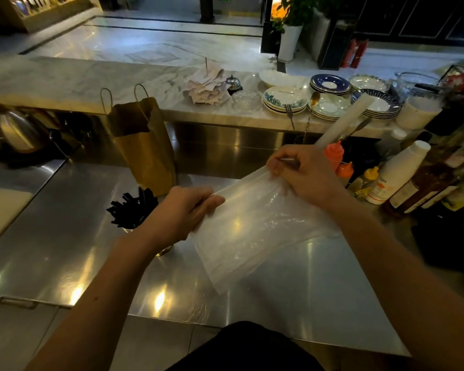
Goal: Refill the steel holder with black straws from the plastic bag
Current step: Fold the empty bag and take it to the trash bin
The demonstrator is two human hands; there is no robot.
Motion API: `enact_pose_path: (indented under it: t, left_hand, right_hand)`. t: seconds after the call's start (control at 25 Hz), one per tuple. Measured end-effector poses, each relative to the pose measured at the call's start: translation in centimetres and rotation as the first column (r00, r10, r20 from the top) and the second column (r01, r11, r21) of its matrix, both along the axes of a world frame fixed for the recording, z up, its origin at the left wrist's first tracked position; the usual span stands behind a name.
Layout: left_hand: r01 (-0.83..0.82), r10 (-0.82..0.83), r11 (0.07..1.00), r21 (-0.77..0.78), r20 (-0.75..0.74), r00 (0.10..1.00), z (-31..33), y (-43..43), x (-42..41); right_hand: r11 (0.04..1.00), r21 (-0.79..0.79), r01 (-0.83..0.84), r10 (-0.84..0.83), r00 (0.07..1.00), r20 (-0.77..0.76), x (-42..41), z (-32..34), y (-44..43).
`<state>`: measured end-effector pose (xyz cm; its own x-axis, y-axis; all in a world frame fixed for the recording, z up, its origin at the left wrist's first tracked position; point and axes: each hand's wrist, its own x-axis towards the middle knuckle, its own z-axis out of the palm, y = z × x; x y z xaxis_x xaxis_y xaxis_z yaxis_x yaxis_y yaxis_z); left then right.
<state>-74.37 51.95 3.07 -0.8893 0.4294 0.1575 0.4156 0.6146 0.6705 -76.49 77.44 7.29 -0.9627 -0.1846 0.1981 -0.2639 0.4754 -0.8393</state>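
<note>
Now the left hand [182,210] and right hand [303,175] — set apart — each pinch the plastic bag [252,231].

A brown paper bag [142,140] is being carried upright by the steel counter [65,223], close to its back wall. Behind it, the raised marble counter [78,79] is being taken up by a pile of paper slips [205,87] speared on a spike, a small call bell [233,83] just beside the pile, and stacks of plates [284,101] to the right. A fork [289,113] and a long spoon [312,103] are being propped against the plate stacks. At the right, orange squeeze bottles [334,155], a white bottle [397,172] and a dark glass bottle [426,188] are being kept close together. A metal kettle [18,132] is being kept at far left.
</note>
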Motion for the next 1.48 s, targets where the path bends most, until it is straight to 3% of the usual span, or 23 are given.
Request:
enact_pose_path:
  t: [0.12, 0.24, 0.36, 0.52, 0.68, 0.76, 0.8, 0.88, 0.92, 0.96, 1.08, 1.32, 1.48]
  left_hand:
    - [-0.065, 0.065, 0.998, 0.007, -0.05, 0.997, -0.2, -0.8, 0.2]
    - [-0.151, 0.155, 0.988, 0.044, -0.107, 0.982, -0.3, -2.1, 0.4]
    - [-0.18, 0.185, 0.981, 0.072, -0.072, 0.98, -0.6, -2.5, 0.7]
    - [-0.145, 0.114, 0.981, 0.132, 0.218, 0.969, -1.0, -2.6, 1.3]
    - [-0.146, -0.037, 0.94, 0.307, 0.519, 0.854, 0.0, -2.0, 1.4]
    - [-0.188, -0.078, 0.906, 0.38, 0.584, 0.808, 0.1, -1.2, 1.4]
    - [-0.232, -0.064, 0.885, 0.403, 0.6, 0.797, -0.1, -0.8, 1.4]
    - [-0.332, 0.014, 0.836, 0.437, 0.588, 0.809, -0.6, 0.2, 1.4]
    - [-0.369, 0.056, 0.808, 0.459, 0.564, 0.824, -0.8, 0.6, 1.6]
    - [-0.389, 0.089, 0.783, 0.485, 0.531, 0.843, -1.1, 1.0, 1.7]
    - [-0.407, 0.158, 0.746, 0.528, 0.452, 0.878, -1.7, 1.9, 2.2]
    - [-0.428, 0.148, 0.723, 0.542, 0.484, 0.863, -2.4, 1.9, 3.4]
    - [-0.44, 0.094, 0.709, 0.55, 0.545, 0.833, -2.1, 0.9, 3.0]
  right_hand:
    - [0.993, -0.114, -0.031, 0.05, 0.984, 0.174, -0.1, -0.7, 0.2]
    - [0.976, -0.141, -0.167, 0.212, 0.875, 0.436, 0.2, -1.9, 1.7]
    - [0.959, -0.189, -0.209, 0.277, 0.822, 0.497, 0.9, -3.1, 1.7]
    - [0.96, -0.254, -0.118, 0.216, 0.891, 0.4, 0.5, -3.1, 1.4]
    - [0.95, -0.277, -0.141, 0.239, 0.901, 0.362, 0.6, -2.3, 0.5]
    - [0.947, -0.321, -0.026, 0.142, 0.928, 0.344, 0.5, -2.3, -0.5]
    - [0.912, -0.402, 0.08, 0.08, 0.928, 0.365, 0.5, -2.4, -1.1]
    - [0.735, -0.619, 0.276, 0.053, 0.887, 0.459, 0.8, -2.8, -2.1]
    - [0.67, -0.675, 0.308, 0.098, 0.866, 0.491, 1.2, -3.2, -2.5]
    - [0.666, -0.687, 0.291, 0.154, 0.847, 0.509, 1.8, -3.6, -3.0]
    - [0.752, -0.639, 0.164, 0.276, 0.802, 0.53, 3.8, -4.3, -4.3]
    - [0.834, -0.534, 0.139, 0.159, 0.866, 0.473, 3.5, -4.6, -2.8]
    - [0.886, -0.462, 0.024, 0.22, 0.857, 0.466, 3.8, -4.2, -2.1]
